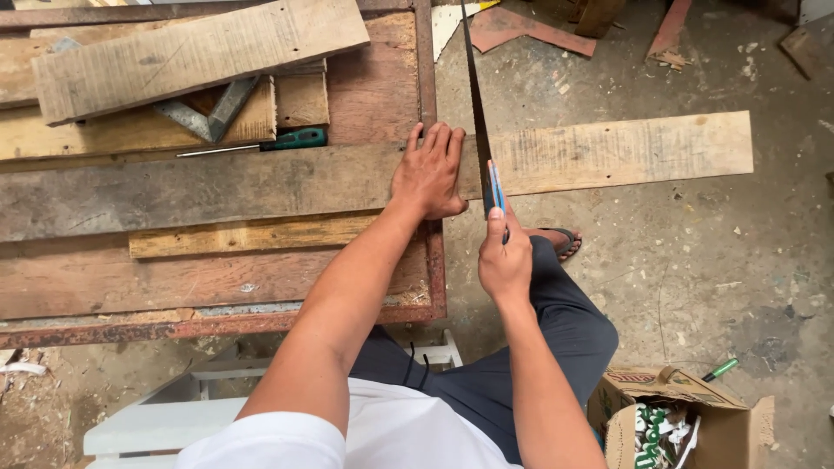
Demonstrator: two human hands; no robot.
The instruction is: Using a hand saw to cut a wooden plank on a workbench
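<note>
A long weathered plank lies across the workbench and sticks out over the floor to the right. My left hand presses flat on the plank at the bench's right edge. My right hand grips the blue handle of a handsaw. Its dark blade stands on edge and crosses the plank just right of my left hand's fingers.
Loose boards, a metal square and a green-handled screwdriver lie on the bench. An open cardboard box with packets stands at lower right. A white stool is below me. My sandalled foot rests on the dusty concrete floor.
</note>
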